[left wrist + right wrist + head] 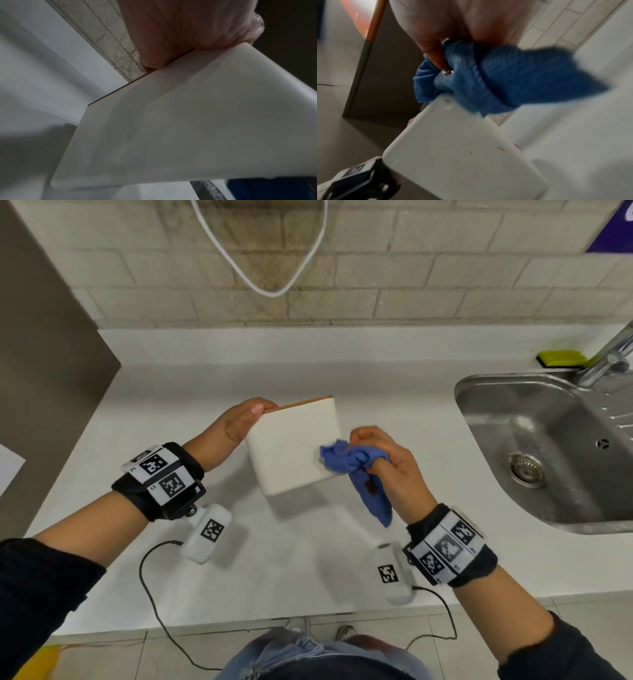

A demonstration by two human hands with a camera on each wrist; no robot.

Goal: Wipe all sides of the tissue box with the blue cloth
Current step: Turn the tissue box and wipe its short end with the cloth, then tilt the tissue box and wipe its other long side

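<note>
Right hand bunches blue cloth vs tissue box face for wiping, w/ left hand gripping box's far edge, tilting it up off counter.

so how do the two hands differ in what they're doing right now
The left hand grips the tissue box at its far left corner and holds it off the counter; the right hand has its fingers curled round the bunched blue cloth. The left hand touches the box directly, while the right meets it only through the cloth, at the box's right edge. Both wear a wrist camera band.
</note>
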